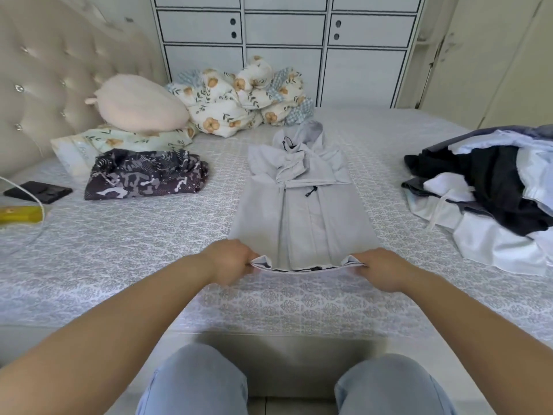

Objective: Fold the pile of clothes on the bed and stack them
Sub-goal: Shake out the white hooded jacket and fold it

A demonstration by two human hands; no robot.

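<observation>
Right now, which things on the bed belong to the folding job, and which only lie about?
Job: grey hoodie, held by left hand and right hand; clothes pile; folded patterned garment.
Lying about: pink pillow, floral duvet, phone.

Bed [149, 265] w/ grey patterned sheet has a pale grey hoodie [302, 211] flat in the middle, dark print garment [143, 175] left, unfolded clothes pile [490, 187] right, pillows [140, 103] + floral duvet [245, 97] at the far side, black phone [37, 191] at left edge.
</observation>
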